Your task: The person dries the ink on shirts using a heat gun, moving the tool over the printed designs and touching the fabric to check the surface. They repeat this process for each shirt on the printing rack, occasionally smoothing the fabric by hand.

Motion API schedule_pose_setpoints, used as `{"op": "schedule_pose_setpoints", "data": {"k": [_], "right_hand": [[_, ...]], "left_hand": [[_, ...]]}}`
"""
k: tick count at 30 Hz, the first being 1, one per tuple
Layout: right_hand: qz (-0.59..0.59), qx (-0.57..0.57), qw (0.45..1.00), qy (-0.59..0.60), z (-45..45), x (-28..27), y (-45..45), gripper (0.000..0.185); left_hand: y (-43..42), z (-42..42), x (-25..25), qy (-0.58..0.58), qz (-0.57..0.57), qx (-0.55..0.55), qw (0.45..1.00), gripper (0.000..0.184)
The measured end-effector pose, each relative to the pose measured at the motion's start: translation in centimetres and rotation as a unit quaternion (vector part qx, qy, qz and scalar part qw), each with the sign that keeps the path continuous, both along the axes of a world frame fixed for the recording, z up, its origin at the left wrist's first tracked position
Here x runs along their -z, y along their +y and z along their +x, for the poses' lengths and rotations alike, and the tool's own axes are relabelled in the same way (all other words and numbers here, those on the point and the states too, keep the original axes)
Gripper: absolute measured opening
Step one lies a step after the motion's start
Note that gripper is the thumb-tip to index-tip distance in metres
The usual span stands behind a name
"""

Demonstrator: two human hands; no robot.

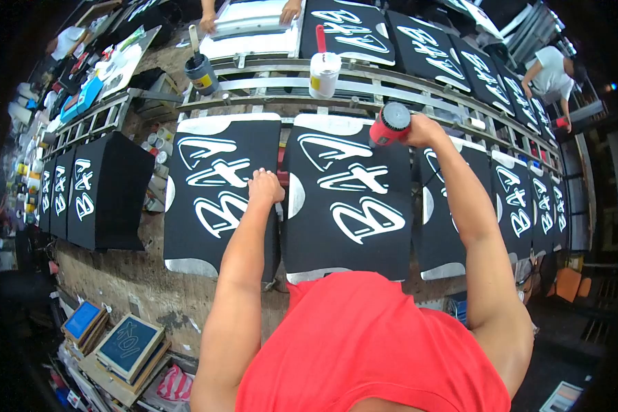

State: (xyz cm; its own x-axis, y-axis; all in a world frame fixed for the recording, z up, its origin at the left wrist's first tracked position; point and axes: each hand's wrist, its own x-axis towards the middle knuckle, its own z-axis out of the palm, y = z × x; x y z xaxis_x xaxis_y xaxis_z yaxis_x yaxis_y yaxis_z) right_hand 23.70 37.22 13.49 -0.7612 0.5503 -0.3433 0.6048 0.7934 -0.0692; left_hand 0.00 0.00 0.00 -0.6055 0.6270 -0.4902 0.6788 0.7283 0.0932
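My right hand (424, 130) is wrapped round a red heat gun (390, 125) with a dark round end, held over the upper right corner of a black printed panel (343, 254) in front of me. White outlined letters (365, 218) run up that panel. My left hand (266, 187) rests at the right edge of the neighbouring black panel (185, 172), near the gap between the two, its fingers close together; whether anything is under them is hidden. Another printed panel (450, 240) lies below my right forearm.
Metal rails (275, 84) cross behind the panels, bearing a white tub (324, 75) with a red handle and a dark pot (201, 74). A co-worker's hands (290, 12) hold a white frame at the top. Another person (551, 74) stands upper right. Screens (129, 347) lie lower left.
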Motion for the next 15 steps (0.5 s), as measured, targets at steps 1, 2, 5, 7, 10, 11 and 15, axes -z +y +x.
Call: {"op": "schedule_pose_setpoints", "data": {"k": [1, 2, 5, 7, 10, 11, 15], "right_hand": [[-0.017, -0.019, 1.0, 0.015, -0.5, -0.3, 0.0, 0.052], [-0.034, -0.038, 0.998, 0.03, -1.0, -0.5, 0.0, 0.051], [-0.019, -0.012, 0.999, 0.031, -2.5, -0.7, -1.7, 0.05], [-0.001, -0.024, 0.999, 0.042, -4.0, -0.2, -1.9, 0.051], [-0.065, -0.007, 0.998, 0.001, -6.5, -1.7, -3.8, 0.048], [-0.065, -0.01, 0.998, 0.0, -7.3, -1.4, -4.3, 0.048], [-0.015, -0.058, 0.997, 0.039, -10.3, -0.8, -6.0, 0.044]], "left_hand": [[0.0, -0.1, 0.0, 0.011, 0.007, 0.004, 1.0, 0.059], [0.0, -0.3, 0.0, 0.021, 0.014, 0.007, 1.0, 0.058], [-0.9, -0.3, 3.2, 0.064, 0.068, 0.023, 0.995, 0.055], [-0.5, 0.0, 1.1, 0.041, 0.048, 0.011, 0.998, 0.055], [-0.2, 0.0, 0.3, 0.008, 0.023, -0.003, 1.0, 0.055], [-0.2, 0.0, 0.3, 0.001, 0.021, -0.006, 1.0, 0.055], [-0.4, 0.3, 0.2, 0.011, 0.028, -0.008, 1.0, 0.054]]}}
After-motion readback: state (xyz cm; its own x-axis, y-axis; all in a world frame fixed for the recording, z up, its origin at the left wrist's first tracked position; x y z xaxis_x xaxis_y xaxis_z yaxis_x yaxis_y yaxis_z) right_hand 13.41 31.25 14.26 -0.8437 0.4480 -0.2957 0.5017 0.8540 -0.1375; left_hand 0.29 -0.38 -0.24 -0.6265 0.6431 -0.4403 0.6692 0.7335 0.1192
